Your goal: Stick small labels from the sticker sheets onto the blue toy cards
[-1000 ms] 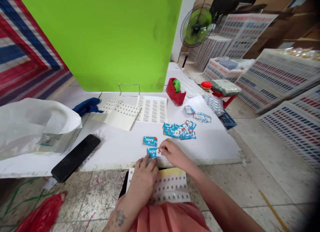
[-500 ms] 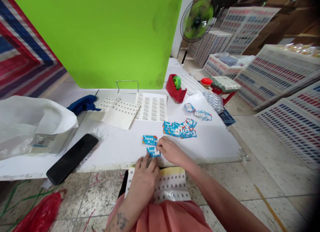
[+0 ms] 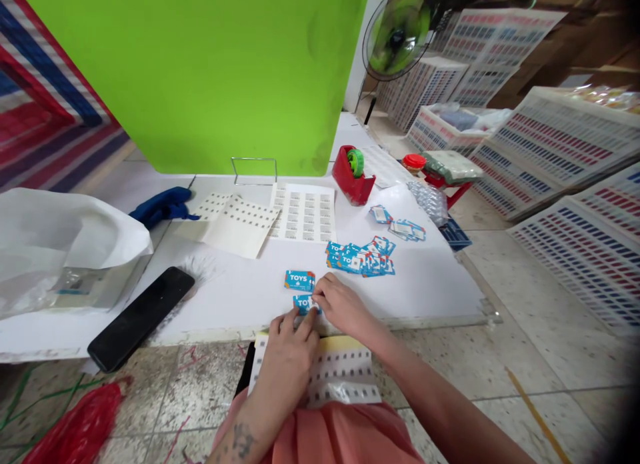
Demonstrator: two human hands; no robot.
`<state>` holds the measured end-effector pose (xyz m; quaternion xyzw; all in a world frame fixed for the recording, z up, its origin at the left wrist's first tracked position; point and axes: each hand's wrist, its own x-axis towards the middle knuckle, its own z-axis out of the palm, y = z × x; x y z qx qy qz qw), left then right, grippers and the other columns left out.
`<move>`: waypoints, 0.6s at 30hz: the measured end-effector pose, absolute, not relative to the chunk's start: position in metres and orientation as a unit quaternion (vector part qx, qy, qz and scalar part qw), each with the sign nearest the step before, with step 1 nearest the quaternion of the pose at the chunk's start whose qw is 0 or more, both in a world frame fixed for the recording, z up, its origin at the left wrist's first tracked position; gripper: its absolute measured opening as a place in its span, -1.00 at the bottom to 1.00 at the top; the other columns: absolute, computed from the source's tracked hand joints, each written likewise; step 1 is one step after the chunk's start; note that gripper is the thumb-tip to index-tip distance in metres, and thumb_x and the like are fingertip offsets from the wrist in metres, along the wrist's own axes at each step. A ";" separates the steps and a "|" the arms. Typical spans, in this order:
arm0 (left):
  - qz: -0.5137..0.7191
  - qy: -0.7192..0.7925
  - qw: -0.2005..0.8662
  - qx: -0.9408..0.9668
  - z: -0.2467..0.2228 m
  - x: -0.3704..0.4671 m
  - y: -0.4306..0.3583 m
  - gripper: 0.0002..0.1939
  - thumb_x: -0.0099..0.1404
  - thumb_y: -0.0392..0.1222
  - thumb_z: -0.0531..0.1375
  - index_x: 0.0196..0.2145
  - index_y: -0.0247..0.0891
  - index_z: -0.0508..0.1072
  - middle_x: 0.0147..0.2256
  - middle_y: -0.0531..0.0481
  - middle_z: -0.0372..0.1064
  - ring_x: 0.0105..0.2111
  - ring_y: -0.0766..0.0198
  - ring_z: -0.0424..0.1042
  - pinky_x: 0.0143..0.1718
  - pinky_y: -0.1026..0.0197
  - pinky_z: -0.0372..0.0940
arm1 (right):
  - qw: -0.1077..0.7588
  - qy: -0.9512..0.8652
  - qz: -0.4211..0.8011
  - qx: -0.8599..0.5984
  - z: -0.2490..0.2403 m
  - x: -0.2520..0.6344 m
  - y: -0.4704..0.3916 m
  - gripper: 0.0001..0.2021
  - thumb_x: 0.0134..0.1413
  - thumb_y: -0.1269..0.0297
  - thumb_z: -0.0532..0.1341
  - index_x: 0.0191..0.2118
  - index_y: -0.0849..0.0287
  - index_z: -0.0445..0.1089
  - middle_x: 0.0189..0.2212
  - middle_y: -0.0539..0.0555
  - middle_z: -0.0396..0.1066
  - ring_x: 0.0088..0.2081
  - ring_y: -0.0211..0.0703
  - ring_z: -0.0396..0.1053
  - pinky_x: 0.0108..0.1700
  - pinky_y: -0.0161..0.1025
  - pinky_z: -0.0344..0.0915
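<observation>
A blue card printed "TOYS" (image 3: 301,301) lies near the table's front edge, a small white sticker (image 3: 313,303) at its right end. My left hand (image 3: 295,341) has its fingers spread, the fingertips resting on the card's lower edge. From the right, my right hand (image 3: 337,303) pinches at the sticker with thumb and forefinger; its fingertips hide part of it. Just above lies another blue TOYS card (image 3: 299,280). To the right spreads a pile of overlapping cards (image 3: 357,259), some with white stickers. A sticker sheet (image 3: 343,367) lies on my lap.
Further back are label sheets (image 3: 305,214), a red tape dispenser (image 3: 354,177) and smaller card groups (image 3: 407,230). At left are a black phone (image 3: 143,317), a blue glove (image 3: 163,206) and a white plastic bag (image 3: 70,237). A green board (image 3: 215,77) stands behind; white crates (image 3: 565,144) stack at right.
My left forefinger has shifted right along the card, toward the sticker. My right hand stays pinched at the card's right end. The view has shifted slightly.
</observation>
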<state>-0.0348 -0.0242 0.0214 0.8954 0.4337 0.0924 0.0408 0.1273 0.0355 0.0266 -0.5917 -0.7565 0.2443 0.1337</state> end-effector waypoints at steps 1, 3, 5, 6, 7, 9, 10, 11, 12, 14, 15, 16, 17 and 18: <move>0.093 0.436 0.044 0.894 0.022 -0.035 -0.024 -0.90 0.24 -0.26 0.15 -0.28 -0.23 0.44 0.14 0.04 0.21 0.05 -0.02 0.19 -0.06 -0.04 0.16 | 0.134 -0.756 0.238 -0.595 0.026 0.126 0.035 -0.93 0.14 0.43 0.10 -0.34 0.17 0.30 -0.29 0.04 0.27 -0.29 -0.23 0.29 -0.23 -0.30 0.18; 0.093 0.441 0.049 0.891 0.021 -0.034 -0.023 -0.89 0.23 -0.26 0.16 -0.27 -0.21 0.45 0.13 0.04 0.23 0.03 0.00 0.19 -0.08 -0.03 0.16 | 0.141 -0.754 0.228 -0.600 0.025 0.125 0.033 -0.92 0.14 0.43 0.10 -0.34 0.16 0.30 -0.29 0.04 0.27 -0.30 -0.23 0.29 -0.24 -0.30 0.19; 0.095 0.441 0.052 0.891 0.021 -0.034 -0.023 -0.88 0.23 -0.26 0.16 -0.25 -0.20 0.45 0.12 0.04 0.24 0.03 0.02 0.18 -0.07 -0.03 0.15 | 0.160 -0.752 0.230 -0.597 0.026 0.126 0.030 -0.91 0.13 0.45 0.10 -0.36 0.16 0.30 -0.29 0.04 0.26 -0.30 -0.23 0.29 -0.23 -0.30 0.21; 0.101 0.440 0.052 0.891 0.020 -0.035 -0.023 -0.88 0.23 -0.26 0.16 -0.25 -0.19 0.45 0.11 0.04 0.25 0.03 0.03 0.18 -0.05 -0.03 0.13 | 0.174 -0.751 0.236 -0.592 0.026 0.126 0.029 -0.90 0.12 0.46 0.10 -0.36 0.16 0.30 -0.29 0.04 0.26 -0.30 -0.23 0.30 -0.22 -0.29 0.22; 0.109 0.439 0.051 0.890 0.020 -0.036 -0.024 -0.88 0.24 -0.25 0.16 -0.25 -0.18 0.45 0.11 0.05 0.25 0.04 0.04 0.17 -0.03 -0.04 0.11 | 0.192 -0.749 0.243 -0.586 0.028 0.127 0.027 -0.90 0.11 0.47 0.10 -0.37 0.15 0.29 -0.29 0.04 0.26 -0.29 -0.23 0.30 -0.21 -0.29 0.22; 0.130 0.433 0.046 0.891 0.020 -0.040 -0.025 -0.88 0.25 -0.19 0.16 -0.25 -0.17 0.44 0.11 0.06 0.25 0.06 0.06 0.16 0.03 -0.05 0.05 | 0.231 -0.747 0.252 -0.570 0.031 0.129 0.024 -0.90 0.10 0.48 0.10 -0.36 0.15 0.29 -0.28 0.04 0.26 -0.25 -0.22 0.29 -0.18 -0.27 0.24; 0.140 0.429 0.043 0.891 0.020 -0.043 -0.026 -0.88 0.25 -0.16 0.15 -0.26 -0.16 0.44 0.11 0.06 0.25 0.06 0.07 0.15 0.05 -0.06 0.00 | 0.252 -0.744 0.255 -0.564 0.032 0.130 0.023 -0.91 0.08 0.48 0.12 -0.35 0.15 0.30 -0.26 0.05 0.27 -0.23 -0.20 0.29 -0.16 -0.26 0.24; 0.151 0.424 0.038 0.892 0.020 -0.045 -0.027 -0.89 0.25 -0.15 0.15 -0.28 -0.15 0.44 0.10 0.07 0.25 0.07 0.08 0.15 0.08 -0.07 -0.05 | 0.272 -0.740 0.259 -0.558 0.033 0.132 0.022 -0.93 0.06 0.46 0.14 -0.36 0.14 0.30 -0.25 0.05 0.28 -0.20 -0.19 0.29 -0.15 -0.25 0.24; 0.160 0.419 0.032 0.893 0.020 -0.048 -0.027 -0.90 0.25 -0.14 0.15 -0.30 -0.15 0.43 0.10 0.08 0.26 0.07 0.09 0.14 0.09 -0.07 -0.09 | 0.290 -0.733 0.266 -0.555 0.033 0.133 0.022 -0.94 0.03 0.45 0.17 -0.37 0.15 0.30 -0.25 0.05 0.30 -0.19 -0.18 0.29 -0.15 -0.25 0.23; 0.175 0.409 0.022 0.896 0.019 -0.054 -0.027 -0.90 0.22 -0.11 0.16 -0.33 -0.13 0.42 0.08 0.09 0.28 0.06 0.11 0.15 0.10 -0.04 -0.14 | 0.311 -0.703 0.298 -0.565 0.033 0.138 0.026 -0.92 -0.03 0.41 0.23 -0.43 0.16 0.29 -0.34 0.02 0.34 -0.27 -0.19 0.31 -0.22 -0.27 0.24; 0.180 0.402 0.019 0.897 0.018 -0.057 -0.027 -0.89 0.20 -0.09 0.17 -0.33 -0.13 0.41 0.07 0.08 0.29 0.06 0.11 0.16 0.10 -0.03 -0.15 | 0.317 -0.682 0.322 -0.575 0.032 0.142 0.029 -0.91 -0.04 0.39 0.23 -0.45 0.16 0.28 -0.41 0.00 0.34 -0.34 -0.22 0.31 -0.30 -0.29 0.23; 0.187 0.397 0.017 0.899 0.016 -0.059 -0.026 -0.88 0.18 -0.08 0.18 -0.34 -0.13 0.41 0.07 0.08 0.30 0.04 0.10 0.17 0.10 -0.02 -0.15 | 0.321 -0.660 0.346 -0.585 0.032 0.148 0.033 -0.90 -0.04 0.37 0.23 -0.47 0.16 0.27 -0.49 -0.04 0.33 -0.42 -0.24 0.29 -0.37 -0.31 0.20; 0.195 0.392 0.014 0.899 0.014 -0.061 -0.025 -0.88 0.17 -0.08 0.18 -0.35 -0.13 0.41 0.05 0.07 0.32 0.03 0.10 0.18 0.10 -0.01 -0.16 | 0.325 -0.640 0.365 -0.593 0.032 0.155 0.037 -0.89 -0.04 0.35 0.23 -0.47 0.16 0.26 -0.55 -0.07 0.30 -0.47 -0.27 0.26 -0.42 -0.33 0.17; 0.207 0.390 0.011 0.897 0.012 -0.062 -0.024 -0.90 0.16 -0.09 0.18 -0.36 -0.12 0.40 0.03 0.08 0.34 0.01 0.11 0.20 0.09 0.00 -0.16 | 0.331 -0.625 0.376 -0.599 0.032 0.163 0.042 -0.88 -0.04 0.33 0.22 -0.48 0.16 0.25 -0.58 -0.09 0.27 -0.51 -0.28 0.24 -0.46 -0.34 0.14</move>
